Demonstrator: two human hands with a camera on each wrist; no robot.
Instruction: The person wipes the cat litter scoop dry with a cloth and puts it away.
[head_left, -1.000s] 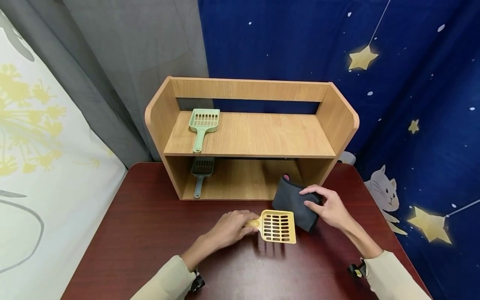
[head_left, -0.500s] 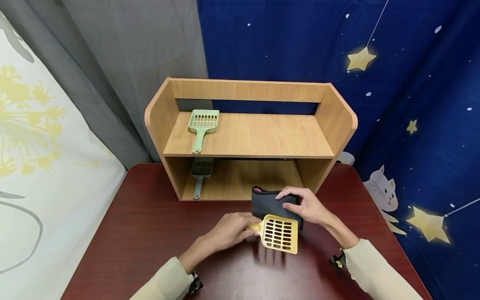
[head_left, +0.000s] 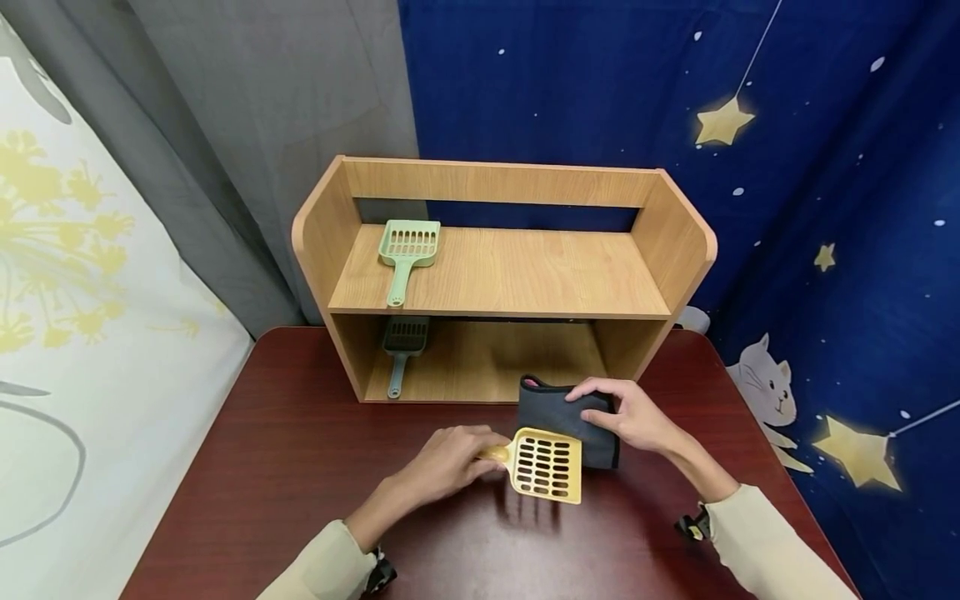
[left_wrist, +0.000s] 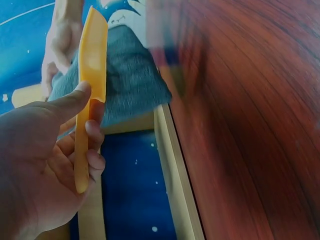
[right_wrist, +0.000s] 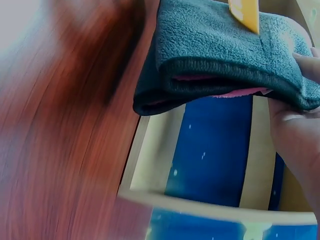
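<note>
My left hand (head_left: 450,462) holds a yellow slotted litter scoop (head_left: 513,454) by its handle, above the table. The left wrist view shows the scoop (left_wrist: 93,55) edge-on, with thumb and fingers round the handle. Just behind the scoop, a folded dark grey cloth (head_left: 551,407) is gripped by my right hand (head_left: 633,417), thumb and fingers on its right side. In the right wrist view the cloth (right_wrist: 210,40) has a dark stitched edge and pink inside the fold, and the scoop's edge (right_wrist: 247,15) lies against or very near it.
A two-tier wooden shelf (head_left: 495,312) stands at the back of the dark red table (head_left: 300,483). On its upper tier lies a light green litter scoop (head_left: 401,279). A grey-blue litter scoop (head_left: 399,375) lies on the lower tier, at the left. Curtains hang behind.
The right hand has brought the cloth leftward to behind the scoop, then slightly back right. The left hand and scoop have shifted a little left.
</note>
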